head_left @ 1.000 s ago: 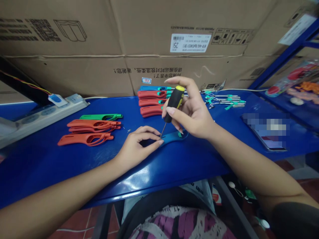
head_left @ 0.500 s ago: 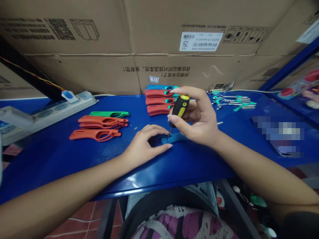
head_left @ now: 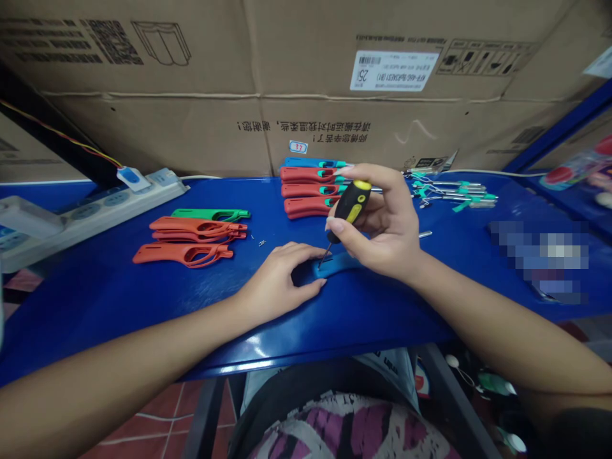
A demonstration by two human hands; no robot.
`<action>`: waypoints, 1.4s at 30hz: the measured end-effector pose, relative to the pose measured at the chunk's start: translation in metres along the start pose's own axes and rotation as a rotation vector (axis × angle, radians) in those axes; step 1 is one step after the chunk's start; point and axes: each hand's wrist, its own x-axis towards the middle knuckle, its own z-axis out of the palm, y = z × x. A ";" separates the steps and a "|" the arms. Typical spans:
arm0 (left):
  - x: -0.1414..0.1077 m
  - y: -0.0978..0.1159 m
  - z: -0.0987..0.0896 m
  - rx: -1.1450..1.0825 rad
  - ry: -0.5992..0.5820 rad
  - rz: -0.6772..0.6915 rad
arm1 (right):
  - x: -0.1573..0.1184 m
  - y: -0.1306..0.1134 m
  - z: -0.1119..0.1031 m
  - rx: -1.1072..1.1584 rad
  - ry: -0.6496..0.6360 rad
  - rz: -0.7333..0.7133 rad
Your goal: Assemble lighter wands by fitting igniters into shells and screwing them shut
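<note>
A blue lighter body (head_left: 342, 262) lies flat on the blue table in front of me. My left hand (head_left: 275, 277) curls around its near-left end, thumb on the lower side and fingers on the upper. Gripped in my right hand (head_left: 392, 233) is a black and yellow screwdriver (head_left: 350, 209), tilted, its thin shaft pointing down. The tip meets the lighter body close to its left end, between my left thumb and fingers. My right hand covers the lighter's far end. Some small screws (head_left: 262, 243) lie left of the lighter.
Orange lighter casings (head_left: 162, 254) and a green one (head_left: 184, 215) lie at left, near a power strip (head_left: 105, 210). Red lighters (head_left: 301, 207) and a blue one are stacked behind my hands. Metal tubes with wires (head_left: 461, 191) lie back right; a blurred object (head_left: 540, 261) is at right.
The view has shifted slightly. My left thumb has drawn back a little, showing more of the blue lighter body. The screwdriver tip remains at the lighter's left end.
</note>
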 end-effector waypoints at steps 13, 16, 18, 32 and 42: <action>0.000 -0.001 0.001 -0.006 0.010 0.046 | 0.002 0.012 -0.002 -0.200 -0.031 -0.231; 0.000 -0.002 0.001 -0.009 0.010 0.055 | 0.001 0.012 -0.001 -0.210 -0.040 -0.208; -0.001 -0.002 0.001 -0.009 0.008 0.059 | 0.000 0.014 0.000 -0.215 -0.059 -0.201; 0.000 -0.002 0.001 -0.066 -0.008 0.040 | 0.001 0.015 -0.003 -0.203 -0.122 -0.135; 0.000 -0.004 0.002 -0.034 0.027 0.059 | -0.004 0.013 -0.002 -0.276 -0.150 -0.219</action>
